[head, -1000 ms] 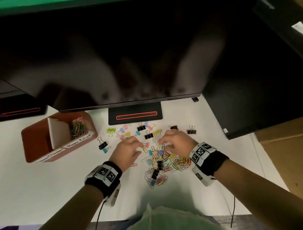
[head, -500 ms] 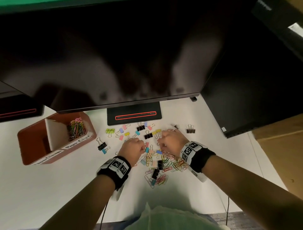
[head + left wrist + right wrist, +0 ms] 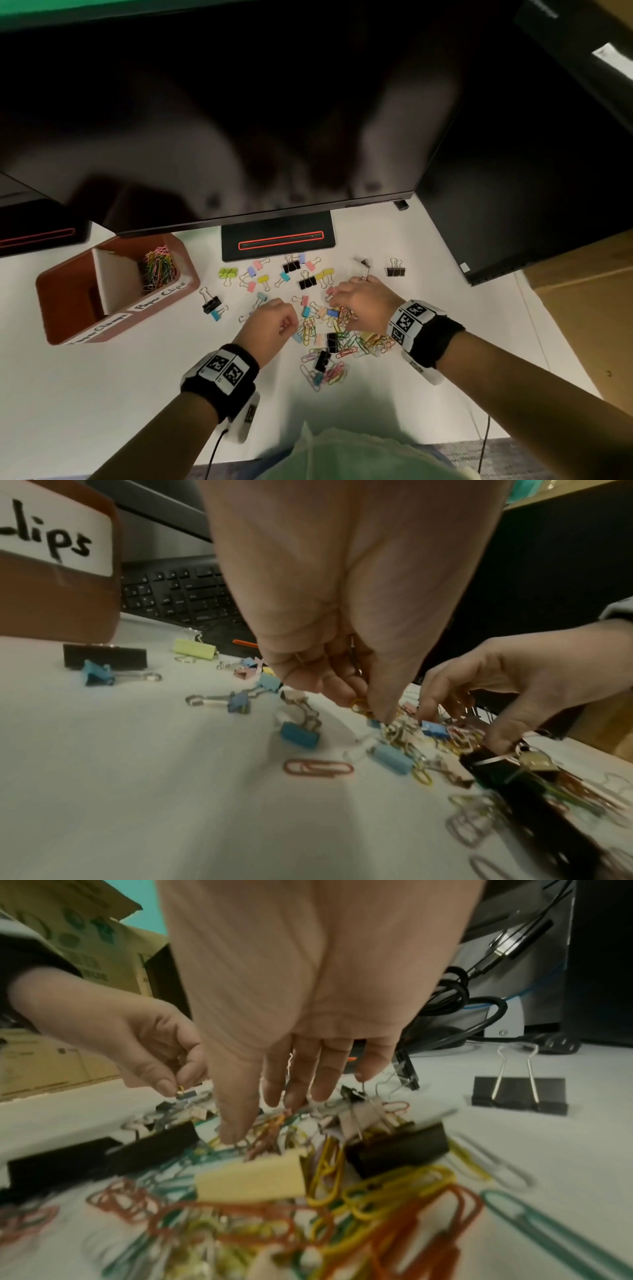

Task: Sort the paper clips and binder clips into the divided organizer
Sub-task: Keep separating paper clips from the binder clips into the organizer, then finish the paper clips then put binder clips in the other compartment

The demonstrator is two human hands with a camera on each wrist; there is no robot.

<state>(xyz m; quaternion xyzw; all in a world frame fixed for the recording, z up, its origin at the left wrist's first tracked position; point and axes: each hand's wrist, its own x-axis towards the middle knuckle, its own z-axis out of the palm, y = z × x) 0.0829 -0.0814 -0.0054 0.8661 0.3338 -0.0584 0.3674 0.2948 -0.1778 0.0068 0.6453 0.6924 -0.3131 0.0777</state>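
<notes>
A mixed pile of coloured paper clips (image 3: 342, 346) and small binder clips (image 3: 291, 270) lies on the white desk. My left hand (image 3: 294, 323) is curled at the pile's left edge and pinches a yellow paper clip (image 3: 358, 706) between thumb and fingertips. My right hand (image 3: 337, 305) reaches down into the pile, thumb and fingers closing on a bunch of orange paper clips (image 3: 274, 1122). The brown divided organizer (image 3: 113, 325) stands at the left. Its right compartment, labelled "Paper Clips", holds several coloured clips (image 3: 157, 267).
A large monitor (image 3: 239, 120) overhangs the desk, its stand base (image 3: 277, 240) just behind the clips. A second dark screen (image 3: 513, 171) and a cardboard box (image 3: 582, 325) are at the right. A big black binder clip (image 3: 519, 1093) stands apart. A keyboard (image 3: 178, 596) lies behind.
My left hand's fingers, spread a second ago, have curled into a pinch at the pile's edge. My right hand has stayed over the pile, its fingers drawing together.
</notes>
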